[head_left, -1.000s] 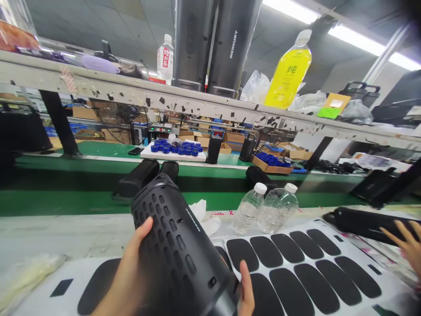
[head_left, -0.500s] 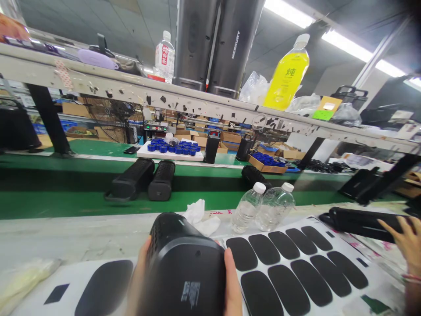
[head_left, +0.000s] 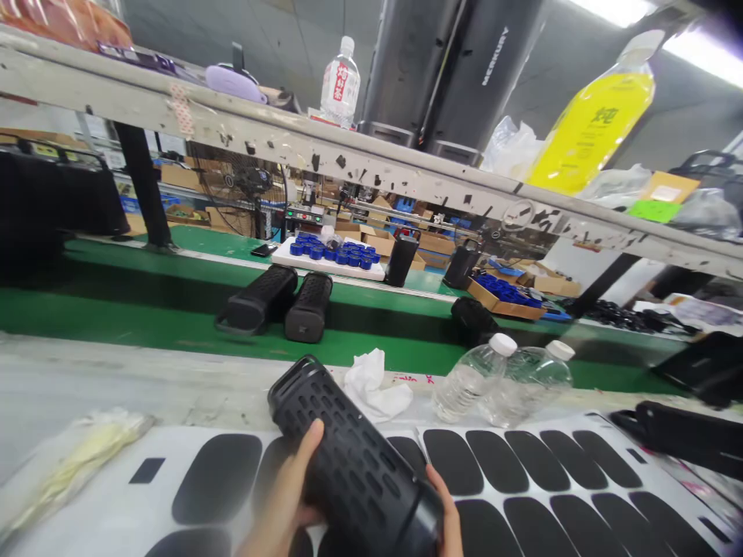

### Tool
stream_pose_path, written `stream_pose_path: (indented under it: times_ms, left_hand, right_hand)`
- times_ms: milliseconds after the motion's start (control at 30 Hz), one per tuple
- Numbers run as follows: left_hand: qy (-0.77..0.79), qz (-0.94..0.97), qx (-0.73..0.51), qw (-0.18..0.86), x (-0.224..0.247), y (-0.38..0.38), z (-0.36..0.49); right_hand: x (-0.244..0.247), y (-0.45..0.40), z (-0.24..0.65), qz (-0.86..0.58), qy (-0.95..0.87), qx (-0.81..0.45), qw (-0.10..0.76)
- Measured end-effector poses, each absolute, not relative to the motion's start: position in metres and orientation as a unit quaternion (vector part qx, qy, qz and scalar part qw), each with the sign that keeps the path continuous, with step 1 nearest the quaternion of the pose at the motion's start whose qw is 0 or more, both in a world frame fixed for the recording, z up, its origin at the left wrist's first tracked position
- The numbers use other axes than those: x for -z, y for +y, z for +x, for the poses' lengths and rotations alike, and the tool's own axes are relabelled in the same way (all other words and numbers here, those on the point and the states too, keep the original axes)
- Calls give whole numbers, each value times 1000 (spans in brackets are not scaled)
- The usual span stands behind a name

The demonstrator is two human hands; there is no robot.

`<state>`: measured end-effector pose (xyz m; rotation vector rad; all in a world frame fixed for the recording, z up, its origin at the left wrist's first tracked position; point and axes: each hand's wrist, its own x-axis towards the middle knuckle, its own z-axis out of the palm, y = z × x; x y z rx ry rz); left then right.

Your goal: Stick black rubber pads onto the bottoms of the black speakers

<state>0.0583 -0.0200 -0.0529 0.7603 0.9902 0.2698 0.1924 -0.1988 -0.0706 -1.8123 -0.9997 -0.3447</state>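
Between both hands I hold a black speaker (head_left: 360, 456) with an oval-hole grille, tilted above the bench. My left hand (head_left: 290, 487) grips its left side, the thumb lying on the grille. At the lower right end my right hand (head_left: 446, 510) is closed around the casing; most of its fingers are hidden behind it. Under and beside the speaker lie white sheets with black rounded pads (head_left: 217, 478). To the right is another sheet with rows of black pads (head_left: 499, 464). A crumpled white tissue (head_left: 377, 387) sits just beyond the speaker.
Two clear bottles (head_left: 473, 379) stand behind the right sheet. Black speakers (head_left: 309, 309) lie on the green conveyor (head_left: 191, 309). Overhead runs a shelf (head_left: 279, 139) with a yellow drink bottle (head_left: 597, 116) and tall dark units. At left lies a plastic bag (head_left: 75, 464).
The speaker has been turned from its labelled end to show its grille side. My left hand has shifted onto the grille. The view has swung left, and the other person's hand at right is gone.
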Motion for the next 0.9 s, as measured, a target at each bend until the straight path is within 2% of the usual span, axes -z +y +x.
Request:
stream_pose_path:
  times_ms: [133,300,433,500,600,733,833,900]
  left_hand:
    - [453,615,-33,644,50,-12,32]
    - [460,761,-127,440,51,-8,-11]
    - [446,772,-138,432,81,-24,-11]
    - [419,818,-136,370,95,-33,-6]
    - [389,859,-136,302,103,-38,-2]
    - [390,850,-154,320,103,-35,-6]
    - [398,792,-249,390,98,-46,-11]
    - [338,790,-351,372,93,-57,-13]
  right_hand:
    - [95,-201,196,-733,-425,106,521]
    - [130,-210,163,-747,-392,-7,536]
    - [131,-209,157,-722,-329,-73,604]
    - [127,-206,159,-706,-315,-69,630]
    - [124,-204,161,-687,-328,-66,645]
    - [124,-207,166,-689,-328,-79,642]
    - [131,-212,163,-711,-328,-69,619]
    - [136,-210,152,-720,-346,-52,600]
